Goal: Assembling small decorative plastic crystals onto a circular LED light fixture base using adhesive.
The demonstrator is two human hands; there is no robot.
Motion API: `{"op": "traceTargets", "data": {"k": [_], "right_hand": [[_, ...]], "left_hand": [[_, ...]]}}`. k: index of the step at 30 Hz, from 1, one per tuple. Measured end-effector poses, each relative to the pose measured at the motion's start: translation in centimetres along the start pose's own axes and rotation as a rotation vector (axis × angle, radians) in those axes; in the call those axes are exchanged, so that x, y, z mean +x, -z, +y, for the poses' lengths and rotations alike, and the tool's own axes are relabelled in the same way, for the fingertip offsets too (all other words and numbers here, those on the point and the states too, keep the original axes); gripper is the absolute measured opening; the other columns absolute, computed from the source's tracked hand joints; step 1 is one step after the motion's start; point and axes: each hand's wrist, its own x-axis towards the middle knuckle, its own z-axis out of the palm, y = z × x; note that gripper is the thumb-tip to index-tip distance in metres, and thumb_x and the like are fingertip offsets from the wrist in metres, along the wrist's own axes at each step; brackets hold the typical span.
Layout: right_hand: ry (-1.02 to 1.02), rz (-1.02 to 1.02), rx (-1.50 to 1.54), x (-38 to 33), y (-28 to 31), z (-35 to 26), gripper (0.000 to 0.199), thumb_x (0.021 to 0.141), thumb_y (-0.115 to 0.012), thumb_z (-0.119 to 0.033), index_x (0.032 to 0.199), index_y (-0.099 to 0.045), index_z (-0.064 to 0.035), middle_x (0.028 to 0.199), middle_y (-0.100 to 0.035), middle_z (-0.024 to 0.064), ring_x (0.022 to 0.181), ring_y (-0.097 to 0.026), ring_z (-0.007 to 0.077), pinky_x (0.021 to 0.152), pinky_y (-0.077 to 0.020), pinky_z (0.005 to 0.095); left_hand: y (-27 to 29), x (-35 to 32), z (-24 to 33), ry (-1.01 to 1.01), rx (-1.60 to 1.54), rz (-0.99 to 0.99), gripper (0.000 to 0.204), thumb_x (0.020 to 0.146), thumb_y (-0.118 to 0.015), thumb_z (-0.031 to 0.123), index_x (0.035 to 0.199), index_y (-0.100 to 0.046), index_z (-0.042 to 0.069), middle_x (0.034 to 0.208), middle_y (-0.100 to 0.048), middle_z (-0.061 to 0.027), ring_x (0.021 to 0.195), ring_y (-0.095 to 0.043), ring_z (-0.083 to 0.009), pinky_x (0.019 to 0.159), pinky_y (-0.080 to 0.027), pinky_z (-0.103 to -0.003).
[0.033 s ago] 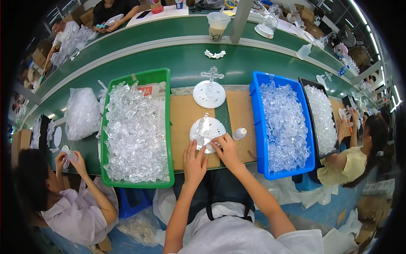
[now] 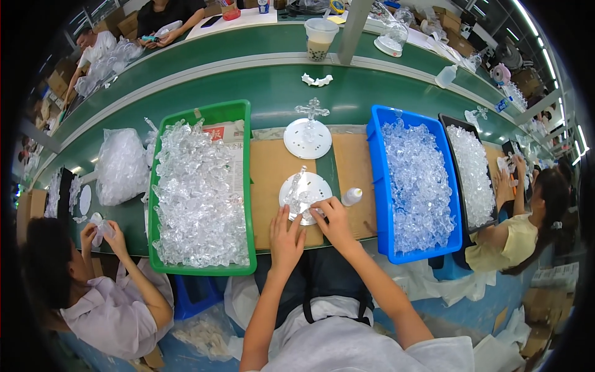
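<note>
A white round disc (image 2: 321, 186) with small holes lies on cardboard in front of me. Over it a clear plastic piece (image 2: 300, 189), its exact shape hard to make out, is held at its near end. My left hand (image 2: 286, 243) is closed at the disc's near left edge, fingertips on the piece. From the right my right hand (image 2: 336, 223) pinches the same piece near the disc's near edge. Just beyond stands a second white disc (image 2: 308, 149), with a clear cross-shaped ornament (image 2: 312, 110) upright on it. A small white bottle (image 2: 351, 196) lies beside my right hand.
A green bin (image 2: 253, 204) at left and a blue bin (image 2: 377, 180) at right hold many clear plastic pieces. A black tray (image 2: 444, 122) is farther right. A drink cup (image 2: 319, 43) stands on the ledge ahead. Co-workers sit on both sides.
</note>
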Motion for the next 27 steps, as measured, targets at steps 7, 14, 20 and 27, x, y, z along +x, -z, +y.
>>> {"op": "traceTargets", "data": {"k": [7, 14, 20, 27], "right_hand": [[-0.022, -0.052, -0.047, 0.3, 1.7, -0.3, 0.018, 0.076, -0.066, -0.001, 0.093, -0.064, -0.0051, 0.085, -0.058, 0.0094, 0.071, -0.06, 0.0225, 0.062, -0.0483, 0.0306], [0.027, -0.181, -0.064, 1.2, 2.0, -0.4, 0.018, 0.074, -0.065, -0.002, 0.09, -0.064, -0.0095, 0.079, -0.056, 0.0091, 0.074, -0.058, 0.0264, 0.065, -0.0473, 0.0351], [-0.031, -0.227, -0.118, 1.4, 1.9, -0.5, 0.014, 0.074, -0.064, -0.005, 0.087, -0.064, -0.0108, 0.078, -0.054, 0.0099, 0.076, -0.056, 0.0298, 0.066, -0.0462, 0.0394], [0.05, -0.092, -0.217, 0.1, 2.7, -1.7, 0.023, 0.076, -0.064, -0.007, 0.098, -0.062, -0.01, 0.092, -0.059, 0.0122, 0.088, -0.058, 0.0279, 0.072, -0.047, 0.0381]], "left_hand": [[-0.2, -0.1, -0.2, 0.02, 0.002, 0.001, 0.034, 0.083, -0.059, 0.017, 0.114, -0.057, 0.004, 0.136, -0.039, -0.0205, 0.127, -0.037, -0.0373, 0.103, -0.028, -0.05], [0.0, 0.0, -0.2, 0.011, -0.003, 0.009, 0.034, 0.084, -0.058, 0.015, 0.115, -0.057, 0.004, 0.136, -0.04, -0.0201, 0.127, -0.037, -0.0371, 0.103, -0.028, -0.049], [-0.7, 0.4, 0.2, 0.005, 0.049, 0.055, 0.036, 0.084, -0.061, 0.02, 0.118, -0.058, 0.012, 0.131, -0.044, -0.0205, 0.123, -0.041, -0.0368, 0.1, -0.031, -0.049], [-1.8, 0.8, 0.3, 0.067, 0.202, 0.102, 0.036, 0.081, -0.065, 0.023, 0.116, -0.062, 0.023, 0.124, -0.051, -0.0169, 0.116, -0.047, -0.0329, 0.095, -0.033, -0.049]]}}
